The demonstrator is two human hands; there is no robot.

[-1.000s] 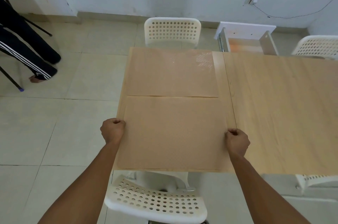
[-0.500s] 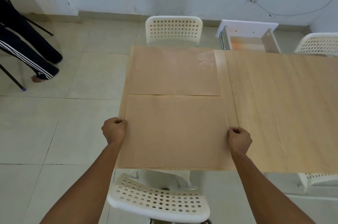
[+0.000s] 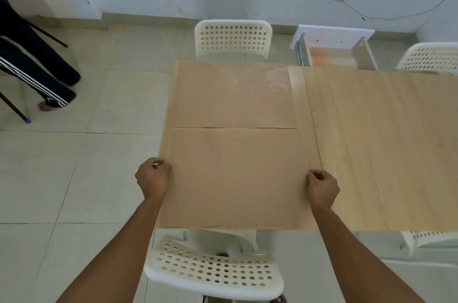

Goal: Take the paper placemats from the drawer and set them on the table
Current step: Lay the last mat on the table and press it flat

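My left hand [image 3: 154, 177] sits at the left edge of the near paper placemat [image 3: 235, 176], fingers curled tight into a grip that pinches the sheet's edge just where it meets the bench's [image 3: 381, 144] left side. My right hand [image 3: 323, 188] mirrors it on the right edge, knuckles up, fingers folded in and nipping the paper between thumb and fingertips. Neither grip is spread at all; both are closed down on the same sheet, one at each side.

The near paper placemat lies flat on the wooden bench, its near edge along the bench's near edge. Its far edge touches the far paper placemat [image 3: 233, 97], which lies flat beyond it and reaches the bench's far edge.

Past the bench's far edge the open drawer [image 3: 334, 51] stands pulled out, with a pale brown sheet showing inside. A white perforated chair [image 3: 233, 39] faces me across the bench, and another white chair [image 3: 213, 270] stands below my arms.
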